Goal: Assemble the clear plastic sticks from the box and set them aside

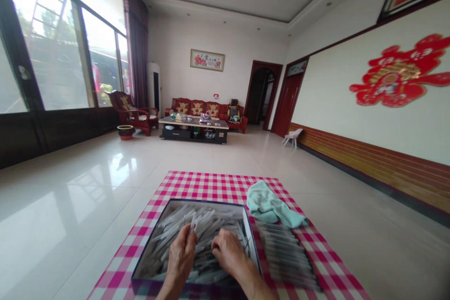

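Observation:
My left hand is closed, pinching a slim translucent pen barrel that points up and away over the box; a thin dark stick rises beside it. My right hand hangs above the box's middle with its fingers curled together; what they grip, if anything, is hidden. Beneath both hands lies a shallow dark-blue box with pale inner walls. Many whitish translucent pen parts lie jumbled in it, some darker ones among them. Right of the box, a blurred row of pens with dark ends lies side by side.
A crumpled mint-green cloth lies behind the pen row on the pink-and-white checked tablecloth. Across the tiled floor stand a low coffee table, a red sofa, a wooden armchair and a small stool.

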Demonstrator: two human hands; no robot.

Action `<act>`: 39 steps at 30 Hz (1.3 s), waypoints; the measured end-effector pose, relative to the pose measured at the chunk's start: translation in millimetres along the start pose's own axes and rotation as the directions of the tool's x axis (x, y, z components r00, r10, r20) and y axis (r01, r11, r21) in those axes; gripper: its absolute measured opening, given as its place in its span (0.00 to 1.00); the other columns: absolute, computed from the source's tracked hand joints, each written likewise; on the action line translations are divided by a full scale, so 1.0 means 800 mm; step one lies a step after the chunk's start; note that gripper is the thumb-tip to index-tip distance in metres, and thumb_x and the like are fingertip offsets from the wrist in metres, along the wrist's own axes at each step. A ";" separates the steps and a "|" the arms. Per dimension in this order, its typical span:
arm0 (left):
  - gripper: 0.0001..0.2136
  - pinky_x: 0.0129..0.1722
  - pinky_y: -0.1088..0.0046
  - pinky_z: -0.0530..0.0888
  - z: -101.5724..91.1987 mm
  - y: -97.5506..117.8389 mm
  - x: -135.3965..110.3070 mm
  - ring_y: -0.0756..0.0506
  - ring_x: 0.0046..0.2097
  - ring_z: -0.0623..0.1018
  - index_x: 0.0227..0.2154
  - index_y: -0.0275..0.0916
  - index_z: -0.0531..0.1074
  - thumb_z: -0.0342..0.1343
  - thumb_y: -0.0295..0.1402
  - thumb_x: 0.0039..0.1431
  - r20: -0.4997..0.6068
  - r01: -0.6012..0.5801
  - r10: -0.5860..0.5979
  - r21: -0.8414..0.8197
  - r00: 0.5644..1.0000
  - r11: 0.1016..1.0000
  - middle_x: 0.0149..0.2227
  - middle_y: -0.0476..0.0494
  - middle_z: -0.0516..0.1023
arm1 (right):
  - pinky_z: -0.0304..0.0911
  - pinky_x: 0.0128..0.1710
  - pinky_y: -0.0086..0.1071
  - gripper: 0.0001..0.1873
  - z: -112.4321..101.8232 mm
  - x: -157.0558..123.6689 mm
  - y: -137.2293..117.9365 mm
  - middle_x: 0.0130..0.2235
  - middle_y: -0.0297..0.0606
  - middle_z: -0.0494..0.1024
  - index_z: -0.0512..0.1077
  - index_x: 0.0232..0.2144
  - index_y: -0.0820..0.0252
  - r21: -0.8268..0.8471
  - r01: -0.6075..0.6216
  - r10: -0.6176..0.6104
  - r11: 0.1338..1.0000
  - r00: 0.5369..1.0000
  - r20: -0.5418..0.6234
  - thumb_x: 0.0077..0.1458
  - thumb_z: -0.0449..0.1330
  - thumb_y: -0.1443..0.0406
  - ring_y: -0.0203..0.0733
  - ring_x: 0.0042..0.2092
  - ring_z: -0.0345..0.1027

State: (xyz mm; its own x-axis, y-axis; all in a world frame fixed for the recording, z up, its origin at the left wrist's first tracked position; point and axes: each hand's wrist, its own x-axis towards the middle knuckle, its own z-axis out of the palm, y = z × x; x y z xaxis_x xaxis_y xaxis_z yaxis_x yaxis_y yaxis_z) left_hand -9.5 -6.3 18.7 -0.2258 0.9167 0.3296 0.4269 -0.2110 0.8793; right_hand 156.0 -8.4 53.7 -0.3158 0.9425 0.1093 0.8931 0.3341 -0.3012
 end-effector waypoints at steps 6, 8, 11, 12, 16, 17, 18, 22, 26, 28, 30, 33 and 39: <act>0.24 0.22 0.74 0.67 0.000 0.002 0.001 0.47 0.21 0.73 0.30 0.38 0.76 0.45 0.54 0.58 0.018 0.013 -0.012 -0.042 1.000 0.999 0.18 0.51 0.71 | 0.61 0.48 0.40 0.11 0.008 0.012 -0.017 0.41 0.46 0.78 0.79 0.32 0.60 -0.108 -0.028 0.038 0.994 0.995 0.093 0.52 0.56 0.72 0.52 0.46 0.71; 0.26 0.23 0.74 0.68 0.001 0.002 0.001 0.47 0.21 0.72 0.34 0.37 0.76 0.45 0.55 0.57 0.025 0.014 -0.013 -0.063 1.000 0.998 0.18 0.51 0.71 | 0.60 0.49 0.41 0.13 0.006 0.012 -0.020 0.42 0.46 0.78 0.78 0.33 0.60 -0.123 -0.029 0.043 0.992 0.993 0.110 0.52 0.55 0.74 0.52 0.47 0.71; 0.28 0.24 0.73 0.69 0.002 0.001 0.000 0.47 0.22 0.73 0.39 0.35 0.76 0.46 0.56 0.56 0.033 0.028 -0.025 -0.088 0.999 0.996 0.18 0.51 0.71 | 0.59 0.51 0.42 0.14 0.003 0.012 -0.023 0.44 0.47 0.78 0.77 0.35 0.60 -0.134 -0.025 0.041 0.991 0.992 0.123 0.53 0.53 0.75 0.52 0.48 0.70; 0.28 0.23 0.73 0.69 0.002 0.001 0.000 0.47 0.22 0.72 0.40 0.35 0.76 0.46 0.56 0.56 0.035 0.031 -0.028 -0.091 0.999 0.995 0.18 0.51 0.71 | 0.59 0.51 0.42 0.15 0.003 0.012 -0.024 0.44 0.48 0.78 0.77 0.35 0.61 -0.134 -0.023 0.040 0.991 0.991 0.126 0.53 0.53 0.75 0.52 0.48 0.71; 0.27 0.23 0.73 0.69 0.001 0.000 -0.001 0.47 0.22 0.72 0.38 0.35 0.77 0.46 0.54 0.56 0.045 0.008 -0.003 -0.094 0.999 0.996 0.19 0.50 0.71 | 0.61 0.50 0.42 0.13 0.003 0.013 -0.020 0.40 0.48 0.78 0.77 0.33 0.62 -0.114 -0.004 0.020 0.993 0.991 0.136 0.51 0.54 0.75 0.52 0.46 0.72; 0.26 0.23 0.73 0.69 0.001 0.001 -0.002 0.47 0.22 0.72 0.37 0.36 0.77 0.46 0.54 0.56 0.050 0.003 0.002 -0.097 0.999 0.995 0.19 0.50 0.72 | 0.60 0.51 0.42 0.12 0.003 0.013 -0.018 0.40 0.48 0.78 0.77 0.32 0.62 -0.106 0.004 0.010 0.994 0.991 0.131 0.50 0.55 0.75 0.52 0.46 0.72; 0.25 0.23 0.73 0.69 0.000 0.001 -0.002 0.47 0.22 0.72 0.36 0.36 0.76 0.46 0.54 0.57 0.056 0.005 0.001 -0.100 0.998 0.995 0.19 0.50 0.72 | 0.59 0.51 0.42 0.12 0.002 0.013 -0.014 0.41 0.48 0.78 0.77 0.31 0.62 -0.097 0.013 -0.001 0.995 0.993 0.119 0.50 0.55 0.75 0.51 0.46 0.71; 0.24 0.23 0.73 0.69 -0.001 0.006 -0.005 0.46 0.23 0.73 0.33 0.38 0.75 0.46 0.54 0.57 0.083 0.031 -0.023 -0.104 0.996 0.994 0.21 0.49 0.73 | 0.60 0.48 0.40 0.10 -0.008 0.008 0.004 0.39 0.46 0.78 0.76 0.30 0.61 -0.022 0.032 -0.031 0.999 0.999 0.025 0.50 0.56 0.74 0.50 0.44 0.71; 0.22 0.25 0.74 0.69 0.000 0.010 -0.005 0.47 0.23 0.73 0.32 0.38 0.76 0.46 0.51 0.59 0.080 0.022 -0.016 -0.079 0.997 0.997 0.21 0.49 0.73 | 0.62 0.42 0.33 0.09 -0.023 0.006 0.022 0.36 0.41 0.78 0.74 0.32 0.60 0.140 0.033 -0.016 0.990 0.992 -0.123 0.53 0.53 0.72 0.44 0.40 0.72; 0.22 0.25 0.75 0.70 0.002 0.010 -0.005 0.48 0.23 0.73 0.33 0.37 0.76 0.47 0.50 0.59 0.086 0.011 -0.005 -0.073 0.996 0.997 0.20 0.49 0.73 | 0.63 0.40 0.32 0.10 -0.023 0.009 0.025 0.36 0.41 0.78 0.72 0.34 0.59 0.221 0.006 0.041 0.975 0.977 -0.208 0.58 0.50 0.69 0.43 0.38 0.72; 0.21 0.24 0.76 0.69 0.005 0.007 -0.005 0.48 0.22 0.72 0.37 0.36 0.77 0.47 0.48 0.59 0.103 -0.009 0.016 -0.065 0.995 0.998 0.19 0.50 0.73 | 0.65 0.38 0.32 0.11 -0.015 0.013 0.024 0.34 0.40 0.78 0.71 0.35 0.59 0.472 -0.016 0.168 0.881 0.945 -0.281 0.60 0.49 0.63 0.43 0.36 0.72; 0.21 0.23 0.77 0.68 0.008 0.002 -0.006 0.49 0.20 0.70 0.46 0.36 0.76 0.46 0.43 0.60 0.173 -0.073 0.078 -0.036 0.982 0.997 0.17 0.51 0.71 | 0.67 0.34 0.32 0.13 0.007 0.017 0.021 0.33 0.36 0.78 0.71 0.35 0.58 0.931 0.065 0.434 0.358 0.872 -0.228 0.52 0.59 0.56 0.43 0.34 0.72; 0.21 0.22 0.78 0.66 0.013 0.000 -0.013 0.51 0.19 0.67 0.53 0.39 0.71 0.42 0.37 0.64 0.324 -0.209 0.192 0.018 0.926 0.978 0.16 0.53 0.69 | 0.69 0.33 0.30 0.28 0.029 0.016 0.022 0.34 0.32 0.77 0.70 0.41 0.56 0.942 0.245 0.626 -0.228 0.778 -0.051 0.35 0.72 0.58 0.39 0.34 0.72</act>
State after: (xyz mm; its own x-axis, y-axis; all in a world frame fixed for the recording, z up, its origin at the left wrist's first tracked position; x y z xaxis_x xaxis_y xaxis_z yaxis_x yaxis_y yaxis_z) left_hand 1.6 -12.0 11.5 0.1565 0.9188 0.3625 0.4800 -0.3915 0.7850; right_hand 160.4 9.9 27.4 0.3299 0.9424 -0.0550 -0.5827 0.1574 -0.7973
